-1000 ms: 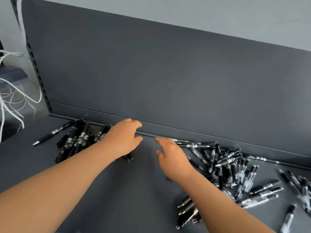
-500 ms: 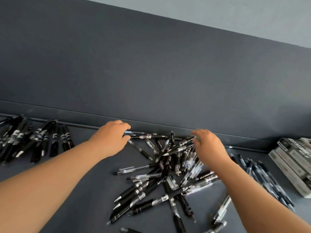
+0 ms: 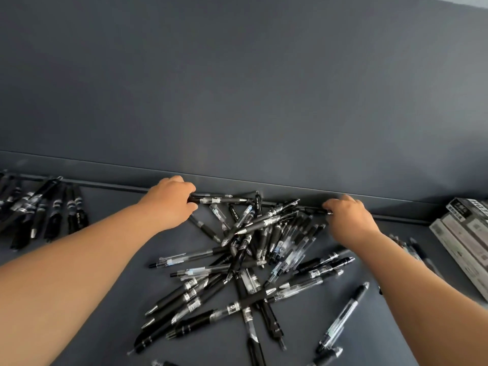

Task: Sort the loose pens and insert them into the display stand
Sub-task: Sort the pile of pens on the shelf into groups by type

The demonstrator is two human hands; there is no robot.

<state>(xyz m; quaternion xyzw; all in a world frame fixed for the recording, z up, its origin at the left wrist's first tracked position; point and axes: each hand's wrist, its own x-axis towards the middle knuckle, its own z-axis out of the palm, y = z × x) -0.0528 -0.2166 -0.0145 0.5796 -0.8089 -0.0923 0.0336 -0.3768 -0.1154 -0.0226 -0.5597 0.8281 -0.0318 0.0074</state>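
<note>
Setting: a dark grey shelf (image 3: pixel 111 326) with a plain upright back panel (image 3: pixel 237 88), seen from a head camera looking down over two bare forearms.
Loose pens: a crossed, tangled pile of pens (image 3: pixel 250 260) lies mid-shelf between the arms, black ones mixed with clear ones. A lone clear pen (image 3: pixel 343 318) lies apart to the right.
Sorted row: a row of black pens (image 3: pixel 45 207) lies side by side at far left, well apart from the pile.
Left grip (image 3: pixel 169 202): fingers are curled round the end of a back-edge pen (image 3: pixel 219 199) lying along the panel's foot.
Right grip (image 3: pixel 348 220): fingertips appear to pinch the tip of a dark pen (image 3: pixel 314 210) at the pile's upper right edge.
Risk, tangle: pens overlap, so lifting either one could drag neighbours and scatter the pile.
Risk, rolling: round barrels on a smooth shelf may roll toward the front edge.
Risk, mix-up: the two kinds look alike and could be sorted wrongly.
Containers: stacked boxes (image 3: pixel 464 233) sit at the right edge. Their contents are hidden.
Display stand: not in view.
</note>
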